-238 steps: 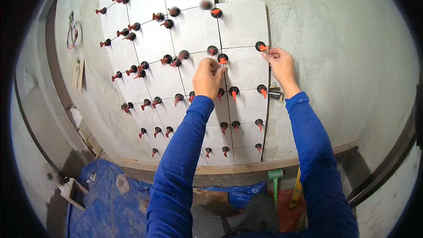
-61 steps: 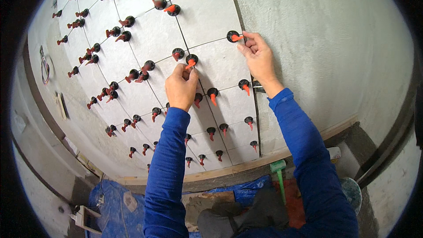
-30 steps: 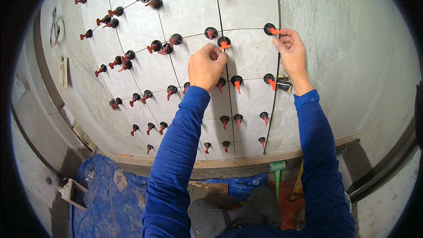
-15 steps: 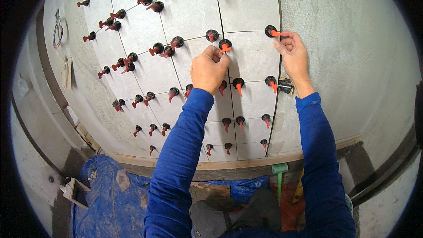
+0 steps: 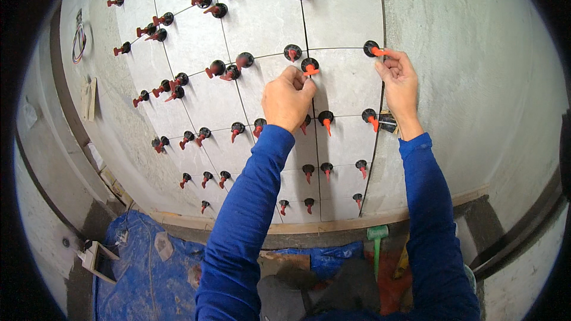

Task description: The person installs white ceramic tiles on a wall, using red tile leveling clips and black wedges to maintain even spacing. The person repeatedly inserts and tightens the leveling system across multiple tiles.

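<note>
**Both hands at the clips of a tiled wall**

The left hand [image 5: 288, 100] is placed by the inner clip [image 5: 308, 63], a black disc with an orange handle, seated on the upright joint [image 5: 304, 27] just below a crossing. Its grip is narrow, thumb and fingertips drawn together beneath the handle; whether they pinch anything cannot be told. The right hand [image 5: 401, 90] is at the edge clip [image 5: 370, 47], set where the level joint [image 5: 342, 48] between upper tile [image 5: 343, 15] and lower tile [image 5: 350, 83] meets the outer edge. Its index finger lies at the tip of that clip's handle, thumb below, the grip narrow; a firm hold cannot be confirmed. Beyond is bare grey wall [image 5: 440, 53].

Good practice, as judged here: turn any handle squarely about its axis, by small, even amounts; work the two clips in balance, so that neither corner draws in first; feel across the joint for a step; ease off at firm resistance, since forcing could snap a clip.
</note>
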`<state>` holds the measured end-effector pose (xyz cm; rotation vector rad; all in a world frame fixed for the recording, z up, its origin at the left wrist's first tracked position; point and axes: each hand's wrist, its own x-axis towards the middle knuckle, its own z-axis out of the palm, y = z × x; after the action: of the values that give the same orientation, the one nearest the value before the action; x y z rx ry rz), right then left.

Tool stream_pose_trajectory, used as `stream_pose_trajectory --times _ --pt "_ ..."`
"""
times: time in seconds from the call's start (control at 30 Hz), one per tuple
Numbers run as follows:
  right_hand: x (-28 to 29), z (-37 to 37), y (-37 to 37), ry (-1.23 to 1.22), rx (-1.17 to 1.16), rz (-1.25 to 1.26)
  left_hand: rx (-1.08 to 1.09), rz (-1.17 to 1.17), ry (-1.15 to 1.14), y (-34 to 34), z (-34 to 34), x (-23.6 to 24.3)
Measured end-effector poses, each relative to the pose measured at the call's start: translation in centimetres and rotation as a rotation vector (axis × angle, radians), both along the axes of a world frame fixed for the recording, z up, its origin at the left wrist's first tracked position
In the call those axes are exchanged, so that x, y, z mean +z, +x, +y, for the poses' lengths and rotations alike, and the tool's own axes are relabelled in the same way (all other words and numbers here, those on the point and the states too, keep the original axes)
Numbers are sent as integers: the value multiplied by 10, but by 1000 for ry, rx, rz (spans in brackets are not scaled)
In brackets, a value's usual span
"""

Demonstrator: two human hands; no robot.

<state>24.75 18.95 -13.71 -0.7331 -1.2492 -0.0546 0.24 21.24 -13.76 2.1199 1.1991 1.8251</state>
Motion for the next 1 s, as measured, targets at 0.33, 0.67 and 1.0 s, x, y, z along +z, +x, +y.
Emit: stream_pose_trajectory --times 0.33,0.67,1.0 --pt "-2 2 -2 29 -35 -1 37 37 7 1 -4 4" --pt "-5 1 -5 17 -64 21 86 105 121 -2 2 3" --pt "-3 -6 -18 55 -193 20 5 24 32 -1 4 2"
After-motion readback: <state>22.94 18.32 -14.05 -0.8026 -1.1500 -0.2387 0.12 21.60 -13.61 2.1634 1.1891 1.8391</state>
